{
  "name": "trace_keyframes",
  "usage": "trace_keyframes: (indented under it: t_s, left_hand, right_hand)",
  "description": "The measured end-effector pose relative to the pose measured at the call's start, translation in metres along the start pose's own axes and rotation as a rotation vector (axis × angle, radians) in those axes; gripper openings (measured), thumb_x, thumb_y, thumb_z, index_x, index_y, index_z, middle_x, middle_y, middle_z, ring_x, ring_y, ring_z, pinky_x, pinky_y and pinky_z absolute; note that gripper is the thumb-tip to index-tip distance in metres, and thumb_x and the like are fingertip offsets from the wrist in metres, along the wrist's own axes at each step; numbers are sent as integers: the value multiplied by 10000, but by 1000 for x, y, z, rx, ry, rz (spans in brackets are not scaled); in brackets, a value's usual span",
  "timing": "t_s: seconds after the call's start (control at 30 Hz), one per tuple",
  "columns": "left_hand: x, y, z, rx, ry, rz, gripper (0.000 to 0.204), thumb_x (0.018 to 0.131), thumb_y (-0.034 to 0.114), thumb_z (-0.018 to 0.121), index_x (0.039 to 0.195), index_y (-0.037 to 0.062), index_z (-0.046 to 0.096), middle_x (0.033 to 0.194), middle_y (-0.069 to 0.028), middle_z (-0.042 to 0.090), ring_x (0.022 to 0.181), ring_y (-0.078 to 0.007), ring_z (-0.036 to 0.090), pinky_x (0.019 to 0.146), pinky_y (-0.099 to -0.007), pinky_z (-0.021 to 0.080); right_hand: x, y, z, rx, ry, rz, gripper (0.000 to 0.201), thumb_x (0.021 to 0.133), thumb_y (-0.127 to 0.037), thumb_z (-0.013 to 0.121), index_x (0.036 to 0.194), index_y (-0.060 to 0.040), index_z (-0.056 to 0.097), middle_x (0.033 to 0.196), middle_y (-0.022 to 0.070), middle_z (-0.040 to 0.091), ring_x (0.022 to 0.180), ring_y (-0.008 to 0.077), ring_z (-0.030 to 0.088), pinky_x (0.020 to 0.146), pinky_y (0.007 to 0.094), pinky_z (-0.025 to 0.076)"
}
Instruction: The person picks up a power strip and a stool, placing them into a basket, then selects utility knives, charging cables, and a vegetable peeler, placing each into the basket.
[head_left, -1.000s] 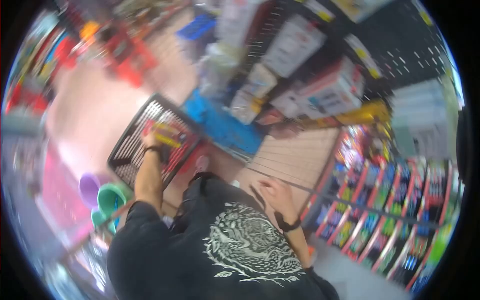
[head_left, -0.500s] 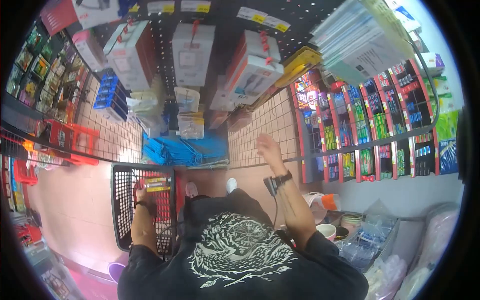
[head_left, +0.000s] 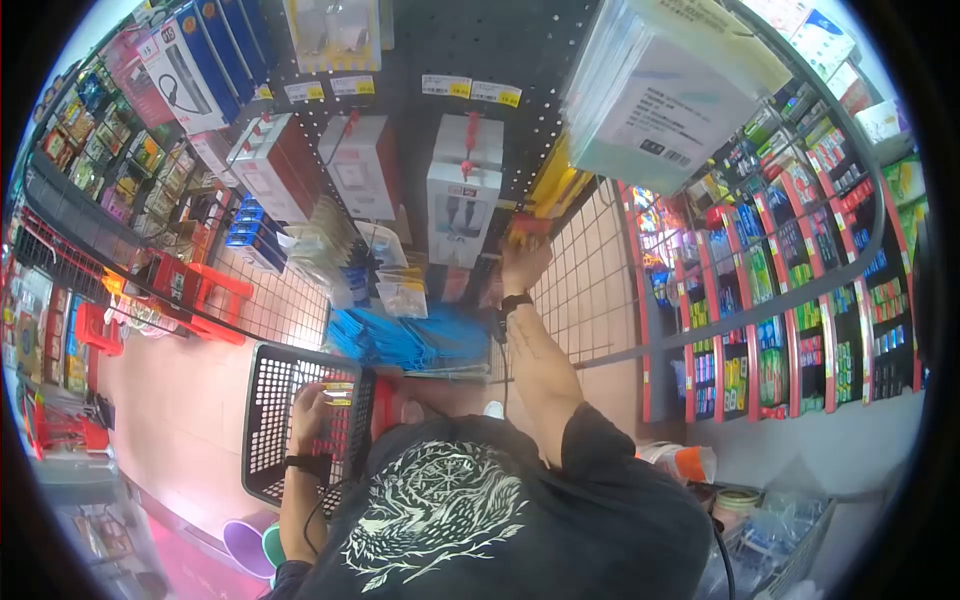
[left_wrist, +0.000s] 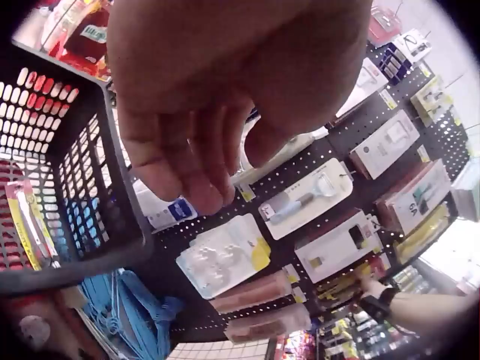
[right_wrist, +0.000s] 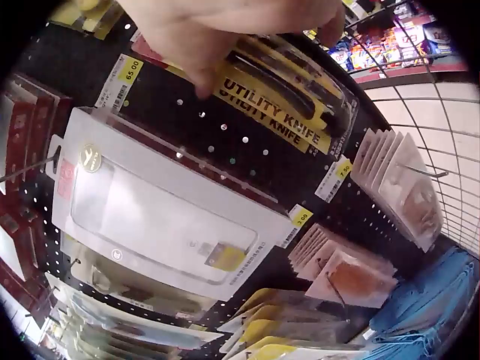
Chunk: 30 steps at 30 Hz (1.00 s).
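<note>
In the right wrist view, my right hand [right_wrist: 247,19] grips the upper part of the carded utility knife packs [right_wrist: 277,97], thumb at one side and fingers at the other. They hang on the pegboard [right_wrist: 191,127] in an overlapping stack, and some fingers are hidden. In the head view that hand is at arm's length, against the rack. My left hand [left_wrist: 202,112] hangs with loosely bent fingers and nothing between them. From above, it overlaps the black shopping basket [head_left: 258,420]. Inside the basket is a narrow yellow-edged pack [left_wrist: 31,225] with a long pale item on its card.
Boxed cables [head_left: 465,215] and other packs hang across the rack. Blue hangers [head_left: 410,335] lie low beneath it. A wire grid [head_left: 575,270] flanks it on the right, before a shelf of small colourful packs [head_left: 770,310]. Purple buckets [head_left: 245,545] stand at lower left.
My right hand has reached forward from in front of my body to the utility knife packs. The view has swung round toward the rack. My left hand stays over the basket.
</note>
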<state>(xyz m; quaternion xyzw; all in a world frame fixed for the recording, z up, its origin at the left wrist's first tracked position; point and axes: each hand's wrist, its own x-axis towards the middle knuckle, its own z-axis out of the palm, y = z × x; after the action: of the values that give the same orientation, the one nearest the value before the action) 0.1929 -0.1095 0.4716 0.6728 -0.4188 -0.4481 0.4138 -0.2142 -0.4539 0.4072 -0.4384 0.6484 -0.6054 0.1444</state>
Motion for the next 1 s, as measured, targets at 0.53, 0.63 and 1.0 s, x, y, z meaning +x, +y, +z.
trace_keyframes:
  t_s: [0.53, 0.63, 1.0]
  left_hand:
    - [38, 45, 115, -15, -384, -22, 276, 960, 164, 534, 1168, -16, 554, 997, -64, 621, 846, -126, 596, 743, -269, 498]
    - [54, 62, 138, 38, -443, 11, 290, 946, 168, 540, 1162, -24, 567, 978, -94, 659, 850, -159, 611, 783, -301, 503]
    - [75, 126, 198, 50, -655, 170, 308, 935, 183, 556, 1173, -12, 579, 952, -86, 675, 859, -154, 630, 794, -295, 492]
  right_hand:
    - [-46, -83, -80, -22, 7, 7, 721, 661, -191, 827, 1227, 28, 438, 1170, 196, 489, 1097, 350, 526, 964, 409, 412]
    - [-55, -81, -91, -36, 19, 27, 772, 660, -213, 833, 1260, 40, 417, 1176, 200, 477, 1113, 361, 508, 969, 420, 409]
    - [-56, -124, -115, -82, -19, 33, 769, 682, -227, 825, 1279, 15, 405, 1154, 191, 454, 1085, 355, 519, 923, 431, 443]
